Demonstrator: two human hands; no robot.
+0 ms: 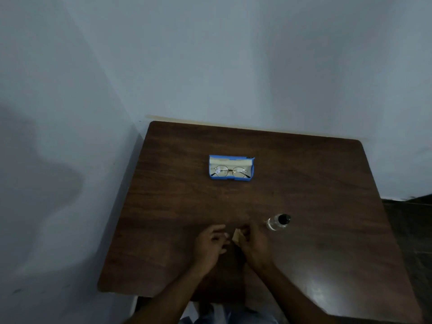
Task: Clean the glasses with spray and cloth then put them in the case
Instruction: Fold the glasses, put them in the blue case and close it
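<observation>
My two bare hands meet over the near part of the dark brown wood-grain counter (304,183). My right hand (253,245) has its grip closed on a small folded tan cloth (238,235), pinched at the thumb and fingertips so that one pale corner sticks up toward my left hand (210,245). The left hand sits just beside the cloth, fingers loosely curled and spread — its grip is open and holds nothing, though the fingertips come very near the cloth's edge. Whether they touch it, I cannot tell in this dim light.

Just to the right of my right hand stands a small clear plastic spray bottle with a black cap (278,222), upright on the counter and apart from my fingers.

Farther away, toward the middle of the counter, lies the open blue rectangular glasses case with a pale lining (211,168). The thin gold metal-framed glasses with round lenses (230,171) rest inside it, lenses facing me, the arms folded — the lid stands open behind them.

The counter stands close against a plain pale blue-grey wall (210,54) that fills the upper part of the view, and both my forearms reach in from the bottom edge.
</observation>
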